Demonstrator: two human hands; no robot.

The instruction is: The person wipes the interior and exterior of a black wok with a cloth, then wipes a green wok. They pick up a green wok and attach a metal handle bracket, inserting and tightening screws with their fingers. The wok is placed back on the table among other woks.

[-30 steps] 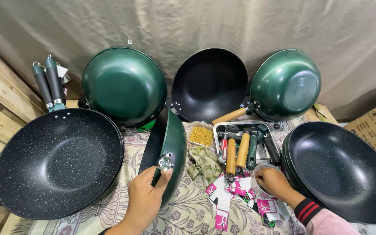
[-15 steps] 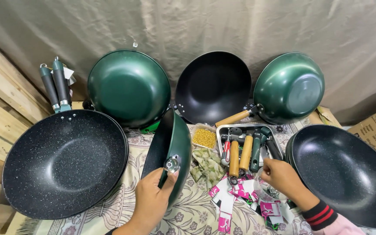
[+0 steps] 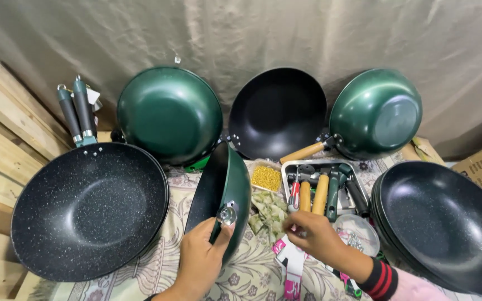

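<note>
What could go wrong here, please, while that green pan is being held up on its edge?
The green, black-lined pan stands on its rim, steadied only by the left hand near its metal handle bracket; it could roll or tip onto the small tub of yellow bits. The right hand reaches by the steel tray of handles, which it might knock.

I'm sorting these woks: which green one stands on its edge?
The green wok at centre, steadied on edge by the left hand; the other two lean on the backdrop.
</note>
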